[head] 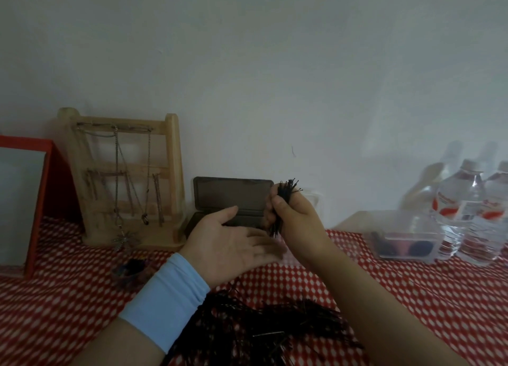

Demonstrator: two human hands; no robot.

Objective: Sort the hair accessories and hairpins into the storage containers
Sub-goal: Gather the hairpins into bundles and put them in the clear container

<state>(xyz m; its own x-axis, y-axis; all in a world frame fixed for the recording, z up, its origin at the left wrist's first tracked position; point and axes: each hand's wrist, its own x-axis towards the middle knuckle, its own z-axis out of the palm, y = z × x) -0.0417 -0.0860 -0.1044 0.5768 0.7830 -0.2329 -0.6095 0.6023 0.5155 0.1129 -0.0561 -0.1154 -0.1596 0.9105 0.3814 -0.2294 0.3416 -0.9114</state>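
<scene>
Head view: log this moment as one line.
right hand: gripping hairpin bundle upright | left hand: open, palm up, empty | dark case: lid open | loose hairpins: on tablecloth

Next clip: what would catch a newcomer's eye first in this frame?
The right hand, raised mid-frame, grips a bundle of black hairpins before an open dark case at the wall. The left hand lies open, palm up, beside it. A heap of hairpins sprawls on the red-patterned tablecloth below.
</scene>
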